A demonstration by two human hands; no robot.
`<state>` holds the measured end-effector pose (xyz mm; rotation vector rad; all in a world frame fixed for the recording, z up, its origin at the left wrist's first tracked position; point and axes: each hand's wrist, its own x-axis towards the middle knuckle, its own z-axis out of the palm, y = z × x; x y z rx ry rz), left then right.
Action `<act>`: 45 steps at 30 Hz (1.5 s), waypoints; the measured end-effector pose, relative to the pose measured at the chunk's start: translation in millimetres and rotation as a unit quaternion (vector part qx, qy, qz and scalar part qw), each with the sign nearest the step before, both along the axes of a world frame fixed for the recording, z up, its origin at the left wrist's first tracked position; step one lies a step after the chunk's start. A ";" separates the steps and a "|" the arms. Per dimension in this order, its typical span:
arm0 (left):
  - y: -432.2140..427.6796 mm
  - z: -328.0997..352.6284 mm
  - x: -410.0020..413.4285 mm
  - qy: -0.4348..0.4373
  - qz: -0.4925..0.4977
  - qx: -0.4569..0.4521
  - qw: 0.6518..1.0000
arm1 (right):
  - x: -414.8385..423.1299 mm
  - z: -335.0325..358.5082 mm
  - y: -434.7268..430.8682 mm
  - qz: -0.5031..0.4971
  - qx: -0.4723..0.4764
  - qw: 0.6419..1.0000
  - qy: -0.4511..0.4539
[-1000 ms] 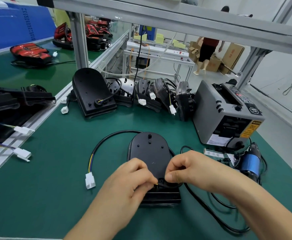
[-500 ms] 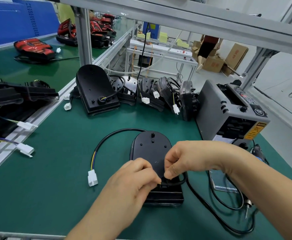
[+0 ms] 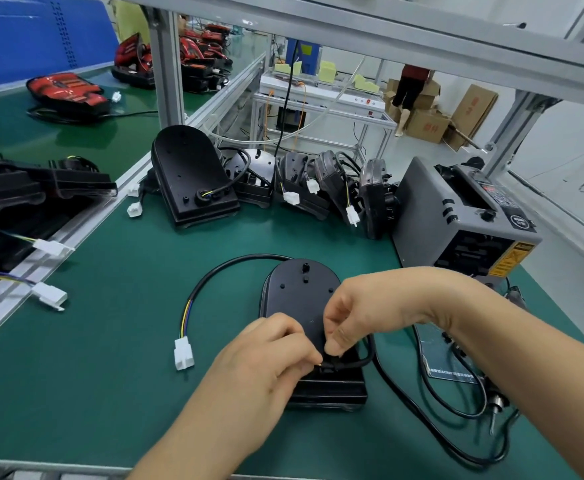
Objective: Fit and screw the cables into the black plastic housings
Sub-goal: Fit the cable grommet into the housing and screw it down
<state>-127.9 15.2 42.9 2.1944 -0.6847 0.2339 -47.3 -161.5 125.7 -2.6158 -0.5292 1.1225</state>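
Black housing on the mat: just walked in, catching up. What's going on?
A person is fitting a black cable into the near end of the black housing, which lies flat on the green mat. The left hand and right hand both pinch the cable there. Its white connector lies loose on the mat; the screwdriver lies untouched to the right.

We see a green worktop (image 3: 93, 375). At its far right corner sits a grey machine (image 3: 456, 216) with a yellow warning label. Beyond its left edge, a second worktop (image 3: 41, 133) carries red-and-black units (image 3: 65, 90). On the floor past the far edge, a person (image 3: 410, 88) stands among cardboard boxes (image 3: 429, 124).
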 end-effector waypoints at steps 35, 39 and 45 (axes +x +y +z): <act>-25.5 -17.0 -4.6 -0.210 0.072 0.043 0.974 | -4.0 -12.4 -9.7 -0.051 0.070 0.996 0.014; -25.9 -17.9 -4.2 -0.209 0.077 0.038 0.974 | -6.4 -12.8 -8.3 -0.057 0.069 0.996 -0.003; -27.3 -18.1 -2.5 -0.223 0.082 0.033 0.971 | -21.4 -15.4 -14.0 -0.103 0.104 0.988 -0.041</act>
